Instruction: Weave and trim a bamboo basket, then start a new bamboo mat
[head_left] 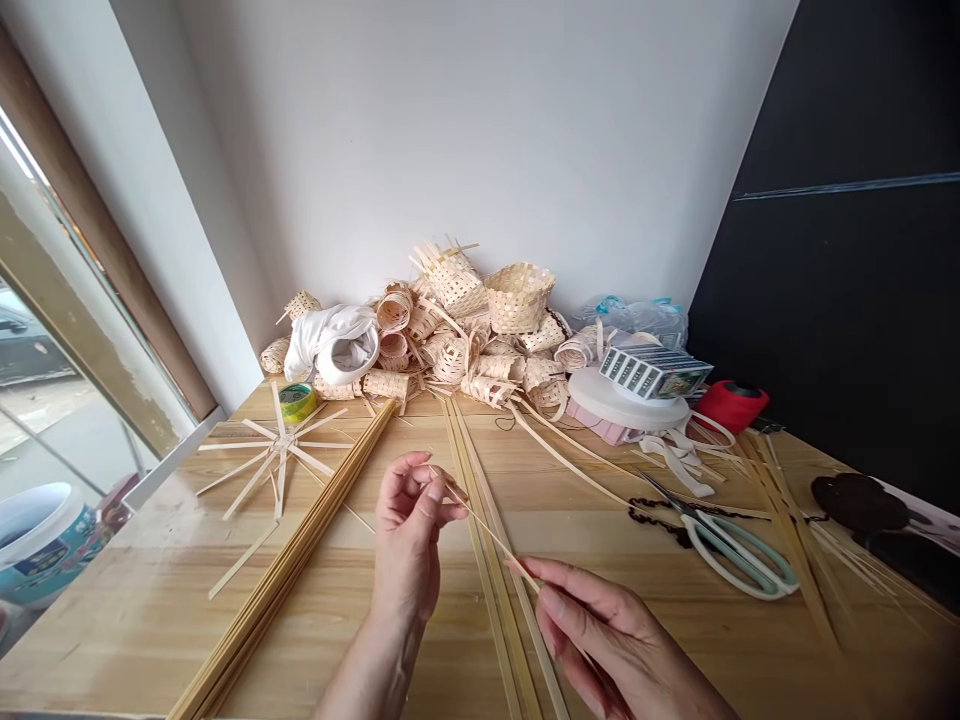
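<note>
A thin bamboo strip [491, 532] slants between my two hands above the wooden table. Its upper end is pinched by the thumb and fingers of my left hand [414, 530]. Lower and to the right, my right hand [600, 630] closes on the strip's other part between thumb and fingers. Beneath the hands, several long flat strips [487, 575] lie lengthwise on the table. To the left of my left hand rests a thick bundle of long strips [292, 560]. Further left lies a star of crossed strips [283, 440].
Woven baskets [520, 298] are heaped against the wall, beside a white cloth [330, 340]. A roll of green tape [298, 402] sits at the left. On the right are scissors [731, 550], a small box [656, 370], a white roll [622, 400] and a red spool [729, 405].
</note>
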